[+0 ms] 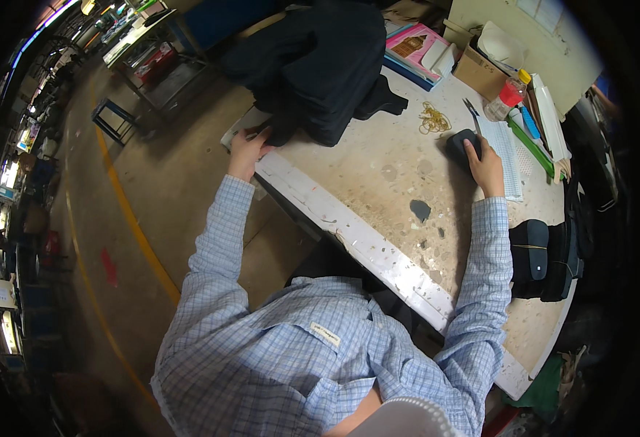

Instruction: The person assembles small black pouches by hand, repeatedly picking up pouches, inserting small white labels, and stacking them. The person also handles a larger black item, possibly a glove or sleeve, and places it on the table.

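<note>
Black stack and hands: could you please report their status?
Left hand at black stack. Right hand on dark pad. Yellow tangle lying between stack and pad.

Dk pad [457, 149] pt. hidden under R hand [487, 169]

Two hands are in view: one left hand [249, 151] and one right hand [486, 166]. There is one desk [364, 189], with one large black pile [320, 73] whose layers cannot be counted, and one dark pad [460, 146]. The desk also has one bottle [508, 98], one cardboard box [478, 71] and one tangle of yellowish bands [433, 119], its strands too entwined to number. The dark banded pieces [531, 251] overlap too much to count. Beyond, there is one stool [116, 120], and the floor has two yellow lines [129, 204] and one red mark [109, 267].
</note>
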Available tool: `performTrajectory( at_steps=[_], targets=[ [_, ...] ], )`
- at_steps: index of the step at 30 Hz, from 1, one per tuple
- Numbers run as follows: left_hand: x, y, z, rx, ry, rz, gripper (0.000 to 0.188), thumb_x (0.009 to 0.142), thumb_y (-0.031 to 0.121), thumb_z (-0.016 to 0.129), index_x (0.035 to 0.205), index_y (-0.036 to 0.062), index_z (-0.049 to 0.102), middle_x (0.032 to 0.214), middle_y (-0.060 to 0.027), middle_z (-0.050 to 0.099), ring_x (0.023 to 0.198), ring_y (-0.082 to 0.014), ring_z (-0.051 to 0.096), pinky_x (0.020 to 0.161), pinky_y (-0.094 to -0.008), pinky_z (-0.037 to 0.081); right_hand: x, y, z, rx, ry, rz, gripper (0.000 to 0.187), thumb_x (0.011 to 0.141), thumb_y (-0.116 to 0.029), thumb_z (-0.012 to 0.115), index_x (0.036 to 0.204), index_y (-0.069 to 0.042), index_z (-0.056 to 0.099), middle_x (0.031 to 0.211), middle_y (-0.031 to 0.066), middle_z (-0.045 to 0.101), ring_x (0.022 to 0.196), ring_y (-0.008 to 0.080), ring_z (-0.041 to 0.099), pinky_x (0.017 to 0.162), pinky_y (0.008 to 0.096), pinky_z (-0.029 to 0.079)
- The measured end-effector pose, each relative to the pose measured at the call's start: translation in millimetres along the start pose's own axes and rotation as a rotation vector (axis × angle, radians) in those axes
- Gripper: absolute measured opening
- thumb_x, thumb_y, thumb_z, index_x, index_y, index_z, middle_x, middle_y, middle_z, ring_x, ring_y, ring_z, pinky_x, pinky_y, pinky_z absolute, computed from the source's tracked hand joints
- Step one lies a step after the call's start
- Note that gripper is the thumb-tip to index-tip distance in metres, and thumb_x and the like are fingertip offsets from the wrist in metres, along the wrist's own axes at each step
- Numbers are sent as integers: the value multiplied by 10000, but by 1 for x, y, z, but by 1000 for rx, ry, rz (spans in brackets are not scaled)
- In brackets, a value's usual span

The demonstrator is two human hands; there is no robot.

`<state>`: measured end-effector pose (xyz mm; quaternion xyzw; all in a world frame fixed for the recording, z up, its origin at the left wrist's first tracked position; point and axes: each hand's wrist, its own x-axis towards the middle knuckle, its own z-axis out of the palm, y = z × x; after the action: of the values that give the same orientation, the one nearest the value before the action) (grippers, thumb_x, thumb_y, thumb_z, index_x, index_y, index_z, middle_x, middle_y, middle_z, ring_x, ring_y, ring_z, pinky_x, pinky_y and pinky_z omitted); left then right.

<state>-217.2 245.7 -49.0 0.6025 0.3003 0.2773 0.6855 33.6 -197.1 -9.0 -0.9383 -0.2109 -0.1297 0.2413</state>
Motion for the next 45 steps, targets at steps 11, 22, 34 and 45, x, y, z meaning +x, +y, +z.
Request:
performTrajectory(
  at_steps=[11, 22, 34, 45],
  targets=[
    [22, 12, 64, 182, 38, 235, 285, 886, 163, 689, 991, -90, 610, 947, -220, 681, 690, -247, 697, 607, -323, 583, 47, 18, -19, 51, -456, 125, 990, 676, -716, 716, 1280, 54, 571, 1144, 253, 659, 1027, 346, 666, 909, 374, 511],
    [61, 0, 44, 1398, 167, 1230, 221, 810, 249, 649, 862, 41, 705, 882, -166, 695, 752, -343, 674, 690, -450, 538, 31, -3, -19, 176, -533, 210, 1126, 526, -755, 767, 1248, 89, 583, 1138, 245, 659, 988, 307, 683, 862, 325, 533],
    [-157, 42, 157, 36, -1014, 36, 554, 1035, 350, 445, 1492, 78, 290, 1394, -172, 457, 1198, -232, 545, 957, -339, 475, -39, -90, -45, 51, 100, -95, 617, 600, -359, 823, 1043, -19, 562, 905, 184, 656, 836, 357, 658, 724, 432, 534],
    [-145, 4, 206, -531, -937, -118, 798, 941, 667, 399, 1450, 58, 319, 1433, -102, 423, 1335, -213, 410, 1120, -411, 322, -73, -136, -51, 520, 4, -309, 450, 727, -293, 816, 993, -20, 577, 874, 144, 607, 739, 278, 631, 663, 371, 518]
  ],
)
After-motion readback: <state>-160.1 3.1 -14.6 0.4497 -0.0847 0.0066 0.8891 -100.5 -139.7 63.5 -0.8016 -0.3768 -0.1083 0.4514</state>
